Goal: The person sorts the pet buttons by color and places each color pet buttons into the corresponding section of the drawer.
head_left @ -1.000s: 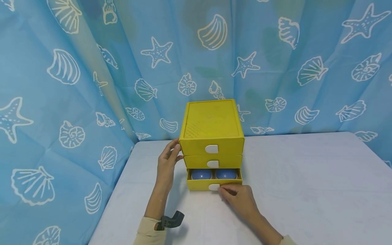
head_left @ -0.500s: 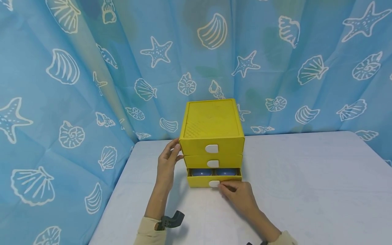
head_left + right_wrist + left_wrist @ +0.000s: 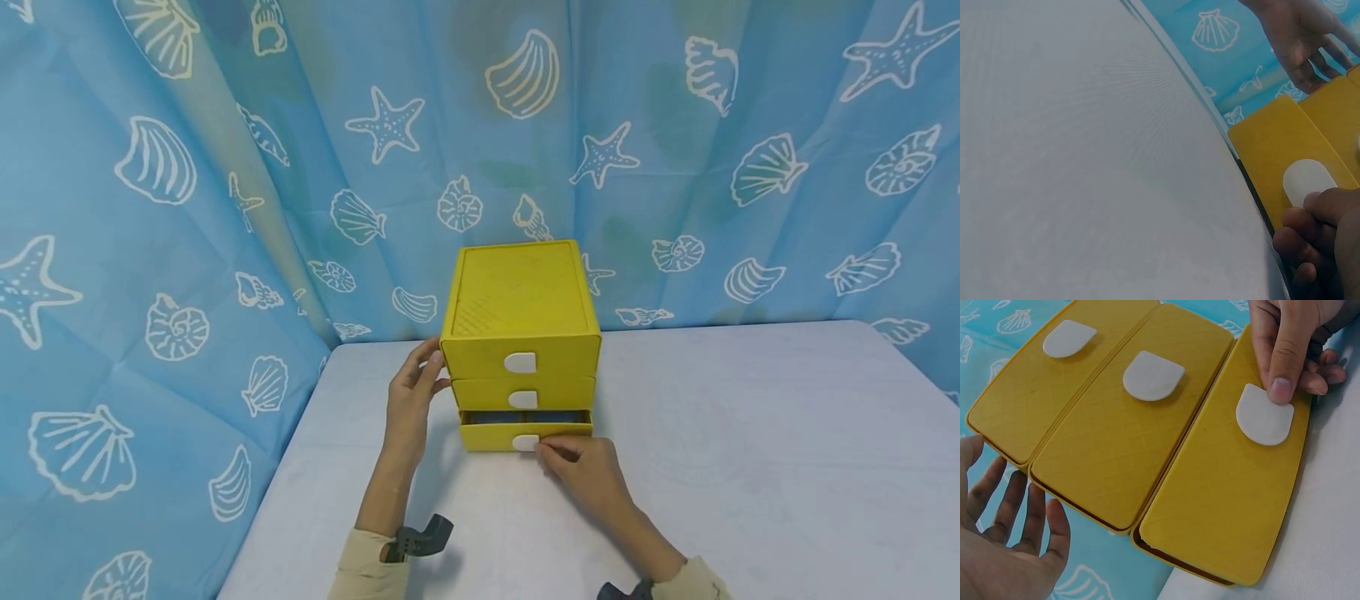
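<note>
A yellow three-drawer box (image 3: 521,292) stands on the table, each drawer front bearing a white tab handle. Its bottom drawer (image 3: 487,437) is pulled out a little, and strips of two blue round things (image 3: 497,417) show inside, mostly hidden by the drawer above. With thumb and fingers, my right hand (image 3: 596,479) pinches the edge of the bottom white handle (image 3: 1263,419). My left hand (image 3: 407,408) rests at the box's left side, its fingers spread and loosely bent along the edges of the upper drawers, as the left wrist view shows.
A white cloth (image 3: 750,467) covers the table. Behind and to the left hangs a blue curtain (image 3: 660,167) with white shells and starfish, close to the back of the box. Dark wrist cameras (image 3: 423,537) sit on both wrists.
The bottom drawer has slid inward, away from me, with my right hand following on its handle. Less of the blue things shows now. My left hand keeps its place.
</note>
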Demonstrator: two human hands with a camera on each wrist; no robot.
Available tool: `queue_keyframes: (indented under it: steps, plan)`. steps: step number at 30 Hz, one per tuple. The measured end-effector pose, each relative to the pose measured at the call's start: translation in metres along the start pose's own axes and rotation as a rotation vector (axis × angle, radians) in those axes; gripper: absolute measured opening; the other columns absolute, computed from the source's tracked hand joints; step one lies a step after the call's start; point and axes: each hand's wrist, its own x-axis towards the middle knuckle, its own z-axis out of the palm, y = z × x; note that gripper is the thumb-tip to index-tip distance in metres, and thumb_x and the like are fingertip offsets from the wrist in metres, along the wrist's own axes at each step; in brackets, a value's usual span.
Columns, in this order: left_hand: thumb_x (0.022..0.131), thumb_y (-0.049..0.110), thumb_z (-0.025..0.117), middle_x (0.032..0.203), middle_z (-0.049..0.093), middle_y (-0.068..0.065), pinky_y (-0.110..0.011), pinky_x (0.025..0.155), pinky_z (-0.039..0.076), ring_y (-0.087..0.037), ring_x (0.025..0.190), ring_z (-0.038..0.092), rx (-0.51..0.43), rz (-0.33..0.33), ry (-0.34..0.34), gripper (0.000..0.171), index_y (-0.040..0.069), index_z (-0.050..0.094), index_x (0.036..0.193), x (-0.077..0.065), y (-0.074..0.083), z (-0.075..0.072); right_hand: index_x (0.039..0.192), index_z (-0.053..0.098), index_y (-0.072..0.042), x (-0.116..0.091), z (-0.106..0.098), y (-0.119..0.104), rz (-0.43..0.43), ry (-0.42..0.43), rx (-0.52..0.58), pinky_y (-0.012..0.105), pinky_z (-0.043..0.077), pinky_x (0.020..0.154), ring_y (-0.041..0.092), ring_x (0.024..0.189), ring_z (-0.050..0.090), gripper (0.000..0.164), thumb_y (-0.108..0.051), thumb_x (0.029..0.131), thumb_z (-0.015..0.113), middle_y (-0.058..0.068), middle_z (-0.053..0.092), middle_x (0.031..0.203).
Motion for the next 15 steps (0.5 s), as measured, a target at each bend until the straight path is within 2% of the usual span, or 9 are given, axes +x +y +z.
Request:
queue_keyframes:
  steps: [15]
  plan:
    - [0.091, 0.060, 0.063, 0.132, 0.058, 0.006, -0.038, 0.099, 0.050, -0.016, 0.120, 0.057, 0.001, 0.008, -0.005, 0.050, 0.034, 0.061, 0.134, 0.0017, -0.0029, -0.0007, 0.091, 0.081, -0.018, 0.0068, 0.0002, 0.0032, -0.037, 0.002, 0.018, 0.025, 0.055, 0.058, 0.010, 0.059, 0.062, 0.004, -0.019, 0.087, 0.079, -0.010, 0.067, 0.065]
